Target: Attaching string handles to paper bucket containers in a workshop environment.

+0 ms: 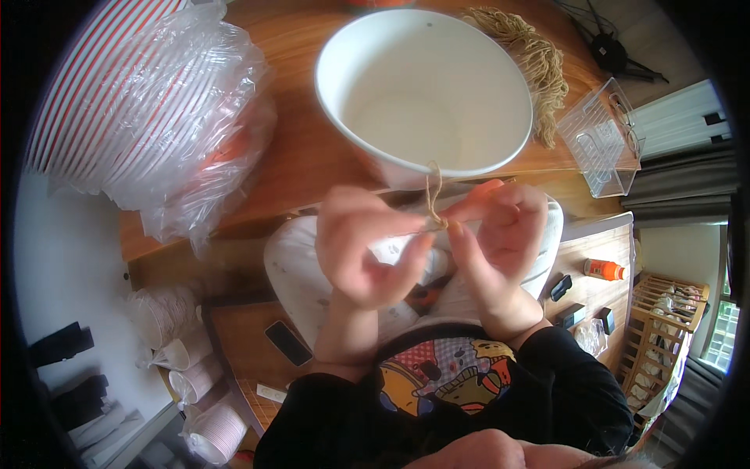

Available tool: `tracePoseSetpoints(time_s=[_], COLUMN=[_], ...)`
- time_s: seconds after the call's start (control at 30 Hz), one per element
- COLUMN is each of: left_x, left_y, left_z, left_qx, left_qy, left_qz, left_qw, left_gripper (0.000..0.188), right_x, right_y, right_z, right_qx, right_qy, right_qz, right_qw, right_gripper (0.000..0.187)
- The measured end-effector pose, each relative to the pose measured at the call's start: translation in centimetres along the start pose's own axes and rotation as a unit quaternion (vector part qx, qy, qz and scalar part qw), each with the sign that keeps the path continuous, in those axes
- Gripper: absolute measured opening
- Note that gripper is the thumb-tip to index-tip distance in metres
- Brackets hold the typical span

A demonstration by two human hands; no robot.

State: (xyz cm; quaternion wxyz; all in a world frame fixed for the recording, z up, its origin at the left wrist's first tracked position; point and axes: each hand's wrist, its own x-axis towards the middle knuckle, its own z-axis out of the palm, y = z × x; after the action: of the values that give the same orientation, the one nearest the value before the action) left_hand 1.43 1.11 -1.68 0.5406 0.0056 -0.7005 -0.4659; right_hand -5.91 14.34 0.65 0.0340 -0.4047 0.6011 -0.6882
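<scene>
A short piece of tan twine (432,191) stands up in a loop between my hands, above my lap. My left hand (363,246) is closed, thumb and finger pinching one end of the twine. The fingertips of my right hand (500,234) pinch it at the base of the loop, where the strands meet. Just beyond my hands sits a wide white bucket (414,125), its open mouth toward me and nothing seen inside. A thick bundle of the same tan twine (539,66) lies behind the bucket, to its right.
Stacked striped buckets in clear plastic (148,102) fill the wooden table's left. A clear plastic basket (598,141) stands at its right edge. Beside my lap are a phone (287,342) on the left and an orange bottle (605,270) on the right. More wrapped stacks (215,430) lie lower left.
</scene>
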Motion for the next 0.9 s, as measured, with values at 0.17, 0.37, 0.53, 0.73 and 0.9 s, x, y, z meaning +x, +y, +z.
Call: tracePoseSetpoints(time_s=[0.17, 0.37, 0.53, 0.73, 0.9], left_x=[-0.10, 0.06, 0.42, 0.47, 0.24], left_y=[0.42, 0.11, 0.24, 0.36, 0.23], left_z=[0.00, -0.01, -0.13, -0.19, -0.03], left_qx=[0.090, 0.129, 0.104, 0.069, 0.050], left_qy=[-0.031, -0.029, -0.041, -0.053, -0.046], left_qz=[0.053, 0.076, 0.054, 0.013, -0.011], left_qw=[0.994, 0.988, 0.992, 0.996, 0.998], left_gripper=[0.019, 0.020, 0.022, 0.022, 0.020], right_x=[0.11, -0.09, -0.03, 0.13, 0.12], right_y=[-0.14, 0.15, -0.05, -0.21, -0.22], right_z=[-0.34, -0.21, -0.20, -0.21, -0.18], right_qx=[-0.028, -0.022, 0.000, 0.005, 0.003], right_qy=[-0.020, -0.008, -0.008, -0.006, -0.009], right_qz=[-0.007, -0.020, -0.007, -0.008, 0.001], right_qw=[0.999, 1.000, 1.000, 1.000, 1.000], right_gripper=[0.049, 0.049, 0.048, 0.049, 0.048])
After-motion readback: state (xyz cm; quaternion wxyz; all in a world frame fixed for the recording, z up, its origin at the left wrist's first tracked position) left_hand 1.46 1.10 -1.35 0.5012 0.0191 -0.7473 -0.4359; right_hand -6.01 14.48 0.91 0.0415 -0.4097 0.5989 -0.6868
